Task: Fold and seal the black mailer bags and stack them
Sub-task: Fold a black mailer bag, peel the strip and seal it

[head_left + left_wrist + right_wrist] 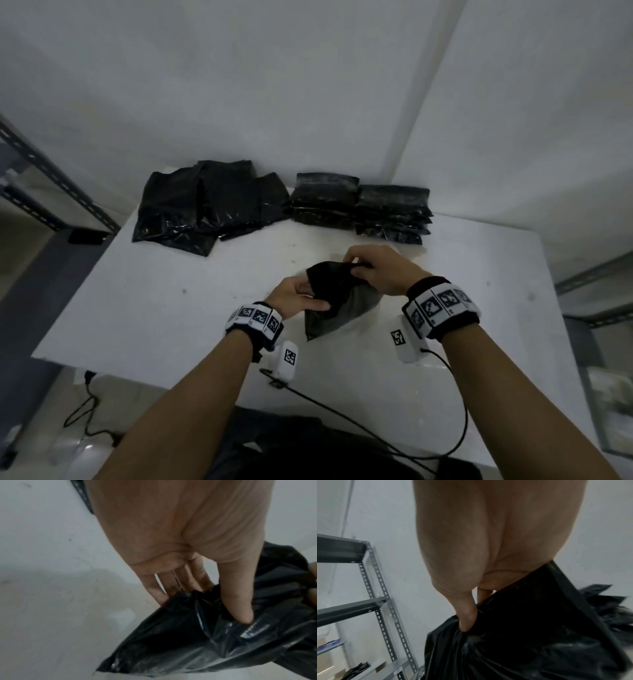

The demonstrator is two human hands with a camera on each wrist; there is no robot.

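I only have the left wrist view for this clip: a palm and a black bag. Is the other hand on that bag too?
Observer: Yes. In the head view the right hand pinches the top edge of the mailer bag, while the left hand holds its left side.
Reviewer: Any finished ones yet?
Observer: Two neat stacks of folded bags sit at the back of the white table, right of centre.
Reviewer: And unfolded ones?
Observer: A loose pile of flat bags lies at the back left.
Reviewer: Anything beyond the table?
Observer: The right wrist view shows a grey metal shelving rack against the wall.
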